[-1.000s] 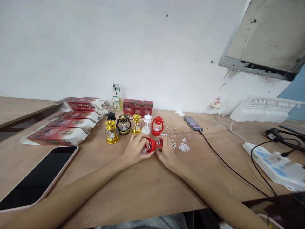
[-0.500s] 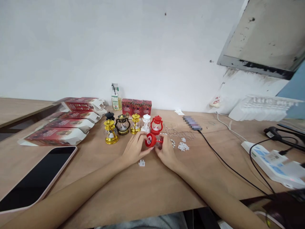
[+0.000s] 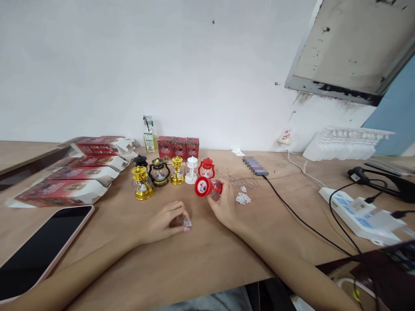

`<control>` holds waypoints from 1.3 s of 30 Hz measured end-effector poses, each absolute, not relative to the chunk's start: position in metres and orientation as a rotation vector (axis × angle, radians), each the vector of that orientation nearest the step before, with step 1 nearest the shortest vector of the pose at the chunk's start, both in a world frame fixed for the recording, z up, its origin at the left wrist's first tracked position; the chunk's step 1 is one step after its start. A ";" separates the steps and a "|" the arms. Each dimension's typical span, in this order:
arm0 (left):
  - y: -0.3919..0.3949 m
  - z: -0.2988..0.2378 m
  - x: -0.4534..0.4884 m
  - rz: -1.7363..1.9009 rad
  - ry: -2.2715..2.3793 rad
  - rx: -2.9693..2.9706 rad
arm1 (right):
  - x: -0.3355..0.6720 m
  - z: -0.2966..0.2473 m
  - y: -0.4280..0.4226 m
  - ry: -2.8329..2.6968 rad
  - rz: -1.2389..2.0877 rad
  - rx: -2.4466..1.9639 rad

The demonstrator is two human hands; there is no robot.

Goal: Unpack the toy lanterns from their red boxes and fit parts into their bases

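Note:
My right hand [image 3: 226, 206] grips a small red lantern [image 3: 203, 187] lying on its side in the air, its round base opening facing me and left. Inside the base a white and silvery part shows. My left hand [image 3: 169, 221] rests low on the table, thumb and fingertips closed around a small flat white plastic piece [image 3: 187, 223]. Behind the hands stand a white lantern [image 3: 191, 171], another red lantern [image 3: 206, 167], gold lanterns [image 3: 143, 184] and a dark bronze lantern [image 3: 159, 172]. More white plastic pieces [image 3: 243, 198] lie right of my right hand.
Thin wire handles [image 3: 241, 181] lie scattered beyond the white pieces. Red boxes [image 3: 179, 148] stand by the wall, with open red cartons [image 3: 61, 190] at left. A phone [image 3: 48, 250] lies front left; a cable [image 3: 292, 214] and a power strip [image 3: 356, 216] are at right.
My left hand has let go of the red lantern and moved down and left to the white plastic piece. My right hand keeps the lantern. The camera view has shifted slightly.

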State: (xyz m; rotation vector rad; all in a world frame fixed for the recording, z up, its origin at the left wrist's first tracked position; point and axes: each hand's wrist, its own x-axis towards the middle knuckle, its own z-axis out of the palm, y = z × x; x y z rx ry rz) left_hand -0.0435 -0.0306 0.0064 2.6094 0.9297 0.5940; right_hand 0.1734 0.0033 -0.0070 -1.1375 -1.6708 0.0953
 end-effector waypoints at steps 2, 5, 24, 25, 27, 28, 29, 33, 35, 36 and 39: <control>-0.028 0.005 -0.037 0.672 0.915 2.633 | 0.178 -0.003 0.009 -1.618 0.065 -1.122; -0.022 0.005 -0.014 0.807 0.894 2.660 | 0.195 0.006 0.024 -1.492 0.027 -1.101; 0.040 -0.012 0.166 0.926 1.071 2.863 | 0.298 0.005 0.092 -0.895 0.309 -1.135; 0.040 -0.013 0.168 0.899 1.069 2.878 | 0.297 0.006 0.092 -0.902 0.310 -1.139; 0.041 -0.014 0.170 0.839 1.055 2.906 | 0.293 0.010 0.089 -0.916 0.312 -1.146; 0.040 -0.015 0.170 0.815 1.045 2.918 | 0.290 0.011 0.087 -0.924 0.313 -1.147; 0.040 -0.015 0.171 0.797 1.033 2.927 | 0.288 0.013 0.085 -0.935 0.314 -1.147; 0.033 -0.011 0.166 0.817 1.001 2.936 | 0.280 0.015 0.077 -1.002 0.283 -1.137; 0.027 -0.008 0.158 0.871 1.008 2.916 | 0.276 0.015 0.075 -1.050 0.265 -1.110; 0.023 -0.006 0.151 0.900 1.017 2.903 | 0.273 0.014 0.074 -1.078 0.265 -1.085; 0.008 -0.002 0.121 1.042 1.027 2.823 | 0.260 0.011 0.068 -1.179 0.265 -0.981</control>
